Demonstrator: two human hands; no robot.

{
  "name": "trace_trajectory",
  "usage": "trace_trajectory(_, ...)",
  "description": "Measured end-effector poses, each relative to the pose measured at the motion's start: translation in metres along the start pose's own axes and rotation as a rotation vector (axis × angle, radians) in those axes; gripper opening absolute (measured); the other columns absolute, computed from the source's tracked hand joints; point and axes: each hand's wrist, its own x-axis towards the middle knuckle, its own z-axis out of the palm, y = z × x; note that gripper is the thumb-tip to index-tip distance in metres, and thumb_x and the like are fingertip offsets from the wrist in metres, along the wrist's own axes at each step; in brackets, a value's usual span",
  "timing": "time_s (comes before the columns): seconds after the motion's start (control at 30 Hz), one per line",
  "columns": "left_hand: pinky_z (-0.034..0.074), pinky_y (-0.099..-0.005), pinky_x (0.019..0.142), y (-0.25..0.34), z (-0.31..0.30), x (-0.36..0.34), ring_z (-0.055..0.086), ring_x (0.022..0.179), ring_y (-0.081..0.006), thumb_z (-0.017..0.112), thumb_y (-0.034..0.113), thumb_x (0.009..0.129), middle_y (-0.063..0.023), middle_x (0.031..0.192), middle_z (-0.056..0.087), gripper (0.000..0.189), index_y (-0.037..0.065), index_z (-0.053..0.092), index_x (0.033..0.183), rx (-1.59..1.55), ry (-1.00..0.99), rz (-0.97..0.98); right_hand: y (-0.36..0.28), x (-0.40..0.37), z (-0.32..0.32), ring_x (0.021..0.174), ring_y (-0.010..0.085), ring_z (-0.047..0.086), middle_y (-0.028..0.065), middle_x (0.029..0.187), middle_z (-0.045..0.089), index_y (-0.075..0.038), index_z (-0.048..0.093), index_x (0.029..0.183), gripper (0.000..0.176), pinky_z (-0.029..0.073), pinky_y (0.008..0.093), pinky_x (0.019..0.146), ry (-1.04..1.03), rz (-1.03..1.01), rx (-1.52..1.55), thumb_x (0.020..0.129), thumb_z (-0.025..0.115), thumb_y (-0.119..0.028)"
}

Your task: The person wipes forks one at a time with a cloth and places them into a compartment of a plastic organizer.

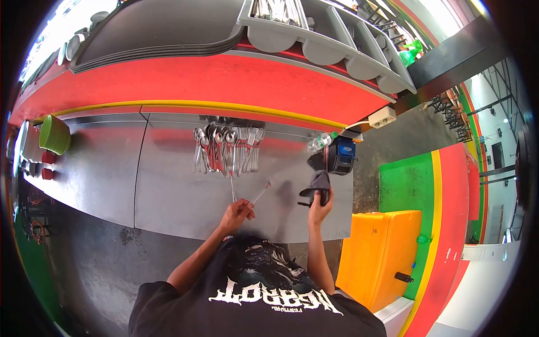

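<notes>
Over the front part of the metal table, my left hand is closed on a fork, its head pointing up and to the right. A long thin utensil lies just beyond the fingers; whether they touch it I cannot tell. Further right, my right hand grips a dark grey cloth, with something black under it. Spoons and forks lie side by side in a pile near the back of the table.
Behind the table, a red ledge carries a grey cutlery tray and stacked dark trays. A blue-black device and a clear bottle stand at the right. Green bowls are far left; an orange box stands at right.
</notes>
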Motion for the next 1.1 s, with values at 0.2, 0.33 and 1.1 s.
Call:
trace_trajectory(0.2,0.05,-0.0287,0.064,-0.016,0.014,0.02,0.062,0.068,-0.0143,0.056,0.016,0.098,-0.0071,0.077,0.067,0.021,-0.002,0.06,0.107,0.027,-0.032,0.106,-0.051,-0.072,0.021,0.09,0.0174,0.061,0.0073,0.1,0.064,0.003,0.059,0.116,0.039,0.05,0.0316,0.082,-0.553,-0.018,0.195,0.078,0.063,-0.001)
trace_trajectory(0.33,0.048,-0.0289,0.061,-0.049,0.009,0.025,0.059,0.066,-0.0136,0.055,0.014,0.096,-0.0054,0.078,0.066,0.022,0.0,0.06,0.111,0.157,-0.001,0.364,-0.061,-0.108,0.05,0.091,0.026,0.062,0.0132,0.098,0.062,0.001,0.06,0.117,0.044,0.048,0.0341,0.083,-0.597,-0.197,0.125,0.073,0.065,-0.001)
trace_trajectory(1.1,0.042,-0.0274,0.065,0.048,0.035,-0.016,0.044,0.067,-0.0105,0.036,0.025,0.109,0.0007,0.074,0.044,0.028,0.003,0.048,0.098,0.033,-0.43,0.164,0.058,-0.029,-0.019,0.102,0.0262,0.066,0.0137,0.113,0.066,0.001,0.056,0.127,0.042,0.054,0.0382,0.088,-0.45,0.549,0.694,0.088,0.065,-0.01)
